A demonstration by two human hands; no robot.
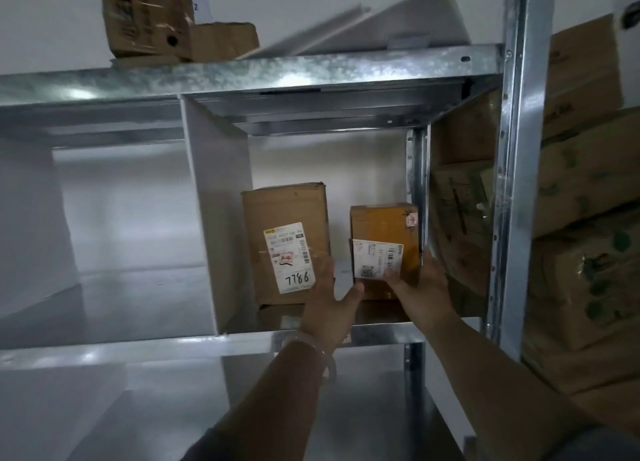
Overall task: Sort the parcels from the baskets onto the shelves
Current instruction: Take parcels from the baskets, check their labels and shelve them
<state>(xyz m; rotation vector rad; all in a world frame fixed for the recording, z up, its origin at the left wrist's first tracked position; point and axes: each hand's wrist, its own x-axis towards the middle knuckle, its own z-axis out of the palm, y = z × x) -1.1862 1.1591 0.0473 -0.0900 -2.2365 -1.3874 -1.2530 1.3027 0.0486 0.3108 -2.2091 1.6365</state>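
We see both arms reaching up into the right-hand compartment of a galvanised metal shelf (242, 343), where two brown cardboard parcels stand side by side with a gap between them. The smaller parcel (384, 228) is on the right of that compartment, close to the rear metal post, its white barcode label facing us. The right hand (420, 287) grips it at the lower right corner, with the thumb pressed onto the label and the fingers wrapped round the far side, out of sight. The left hand (327, 301) is spread open in the gap. Its fingers lie straight up along the lower right edge of the larger parcel (284, 215), and its thumb reaches across to touch the smaller parcel's bottom left corner. A pale bracelet (323, 351) circles the left wrist. The larger parcel stands upright just beside a white divider panel (218, 201) and carries a tilted label (289, 256) with 7786 handwritten on it. We cannot tell whether the smaller parcel's base rests fully on the shelf (the hands cover that edge). The compartment left of the divider shows only white walls and shelf floor. On the top level sit two worn cardboard boxes (145, 17) and a leaning white panel (381, 24). Beyond the front upright post (516, 149), large printed cartons (588, 183) are stacked.
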